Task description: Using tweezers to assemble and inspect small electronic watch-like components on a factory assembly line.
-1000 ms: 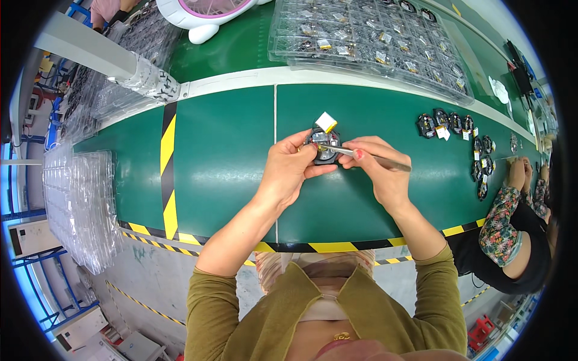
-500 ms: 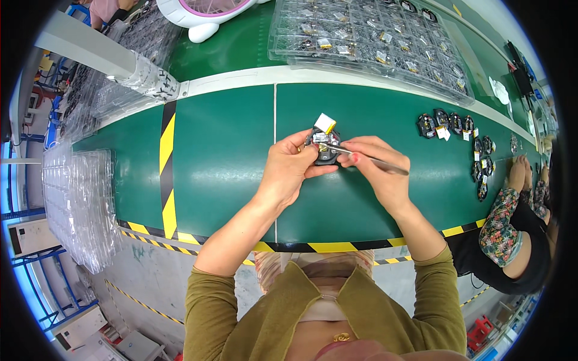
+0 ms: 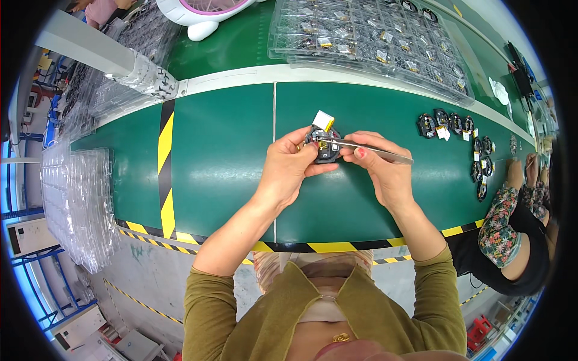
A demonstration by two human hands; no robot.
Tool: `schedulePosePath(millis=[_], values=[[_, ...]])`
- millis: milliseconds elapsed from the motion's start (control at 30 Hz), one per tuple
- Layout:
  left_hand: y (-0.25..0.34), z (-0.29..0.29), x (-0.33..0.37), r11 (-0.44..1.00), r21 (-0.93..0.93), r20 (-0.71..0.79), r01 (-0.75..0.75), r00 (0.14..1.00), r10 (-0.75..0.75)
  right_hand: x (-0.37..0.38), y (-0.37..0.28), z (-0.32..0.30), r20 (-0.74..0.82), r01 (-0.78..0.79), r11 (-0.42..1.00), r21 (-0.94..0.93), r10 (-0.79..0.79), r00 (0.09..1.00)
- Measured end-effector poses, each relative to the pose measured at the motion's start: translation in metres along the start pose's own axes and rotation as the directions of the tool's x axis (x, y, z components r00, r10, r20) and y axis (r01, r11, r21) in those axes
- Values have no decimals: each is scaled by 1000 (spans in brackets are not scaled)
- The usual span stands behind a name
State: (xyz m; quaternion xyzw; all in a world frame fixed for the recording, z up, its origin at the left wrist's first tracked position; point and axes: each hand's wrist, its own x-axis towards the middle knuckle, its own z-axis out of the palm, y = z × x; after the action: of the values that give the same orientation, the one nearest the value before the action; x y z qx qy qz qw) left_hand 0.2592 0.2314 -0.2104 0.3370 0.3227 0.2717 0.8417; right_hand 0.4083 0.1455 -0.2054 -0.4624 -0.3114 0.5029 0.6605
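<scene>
Above the green tabletop, my left hand (image 3: 288, 165) grips a small round black electronic device (image 3: 327, 154) by its left side, thumb on top. Its open inside shows bright parts, and a white battery pouch (image 3: 323, 120) with a yellow edge sticks up from its far side. My right hand (image 3: 384, 167) is closed round a pair of metal tweezers (image 3: 378, 151). The tweezers' tips reach into the device; whether they pinch a part is too small to tell. Fingers of my right hand also come close to the device's right edge.
Similar black devices (image 3: 456, 124) lie in a bent row at the right. Clear plastic trays (image 3: 373, 36) of parts stand beyond the white rail (image 3: 241, 77). Stacked clear trays (image 3: 78, 204) are at the left, near a post (image 3: 96, 51). A co-worker's sleeve (image 3: 503, 225) is at the right.
The tweezers have shifted slightly, their tips now further left in the device and the shaft lying flatter. The device and battery pouch have tilted a little. My left hand stays nearly still.
</scene>
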Motion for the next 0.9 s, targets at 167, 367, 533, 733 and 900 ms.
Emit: schedulePosePath(millis=[167, 367, 533, 733, 900], values=[[0, 1, -1, 1000, 18, -13, -21, 1000, 21, -1, -2, -1, -34, -50, 997, 52, 52, 998], [-2, 1, -2, 998, 47, -16, -45, 999, 46, -1, -3, 1, -94, -97, 989, 109, 107, 990], [-4, 6, -3, 994, 91, -7, -63, 998, 64, 1, -2, -4, -106, -144, 976, 166, 163, 981], [-5, 4, -3, 989, 116, -12, -90, 996, 92, 1, -1, -4, -126, -173, 967, 187, 198, 972], [-6, 7, -3, 979, 168, -8, -113, 993, 115, 0, -2, -6, -127, -166, 970, 180, 190, 974]])
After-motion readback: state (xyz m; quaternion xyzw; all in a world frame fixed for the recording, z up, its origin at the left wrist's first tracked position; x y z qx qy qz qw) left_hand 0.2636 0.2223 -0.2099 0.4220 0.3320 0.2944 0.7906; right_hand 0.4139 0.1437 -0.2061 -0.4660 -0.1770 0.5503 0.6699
